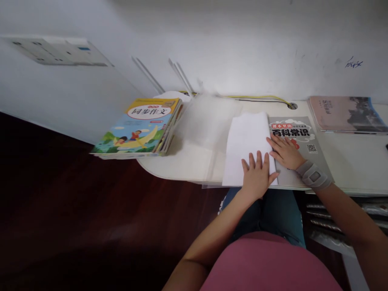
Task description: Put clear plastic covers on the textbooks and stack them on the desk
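Observation:
A grey book (pixel 312 165) with Chinese lettering and a QR code lies on the white desk (pixel 194 163). Over its left side lies a white sheet or opened cover (pixel 245 133). My left hand (pixel 257 178) rests flat on the lower part of the white sheet, fingers spread. With fingers stretched out, my right hand (pixel 286 153) lies on the grey book, its fingertips at the white sheet's right edge. A clear plastic sheet (pixel 206 117) spreads out to the left, partly under the white sheet. Neither hand grips anything.
A stack of books (pixel 138 125) with a colourful top cover stands at the left end of the desk. Pinkish books (pixel 345 115) lie at the back right. A yellow cable (pixel 257 96) runs along the wall to a desk hole. Wrapped items (pixel 330 222) sit under the desk.

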`<action>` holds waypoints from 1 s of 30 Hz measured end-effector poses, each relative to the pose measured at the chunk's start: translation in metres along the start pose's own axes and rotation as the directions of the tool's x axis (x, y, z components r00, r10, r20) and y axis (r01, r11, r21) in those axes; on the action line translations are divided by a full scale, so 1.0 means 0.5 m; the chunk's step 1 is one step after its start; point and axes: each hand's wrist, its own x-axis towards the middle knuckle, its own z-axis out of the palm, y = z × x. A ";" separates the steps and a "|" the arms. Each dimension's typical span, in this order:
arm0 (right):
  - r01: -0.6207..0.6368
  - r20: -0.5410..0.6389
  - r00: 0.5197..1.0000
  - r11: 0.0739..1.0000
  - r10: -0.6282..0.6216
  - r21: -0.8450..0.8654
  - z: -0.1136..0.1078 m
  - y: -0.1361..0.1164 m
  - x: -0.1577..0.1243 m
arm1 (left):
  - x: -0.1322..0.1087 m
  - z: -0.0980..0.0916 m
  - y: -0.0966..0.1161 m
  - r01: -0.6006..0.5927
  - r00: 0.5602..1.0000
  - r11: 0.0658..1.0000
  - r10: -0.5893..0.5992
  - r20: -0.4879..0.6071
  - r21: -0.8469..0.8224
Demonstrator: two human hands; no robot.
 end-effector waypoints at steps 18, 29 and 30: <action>-0.212 -0.040 0.977 0.977 0.210 -0.030 0.014 0.004 0.008 | -0.007 -0.011 -0.039 0.053 0.996 0.998 -0.054 -0.075 -0.019; -0.100 0.026 0.994 0.984 0.105 -0.149 0.008 0.005 0.002 | 0.081 -0.008 0.033 -0.064 0.998 0.997 0.063 -0.027 -0.043; -0.084 0.027 0.996 0.985 0.089 -0.151 0.008 0.005 0.002 | 0.081 -0.003 0.029 -0.059 0.998 0.998 0.058 -0.030 -0.035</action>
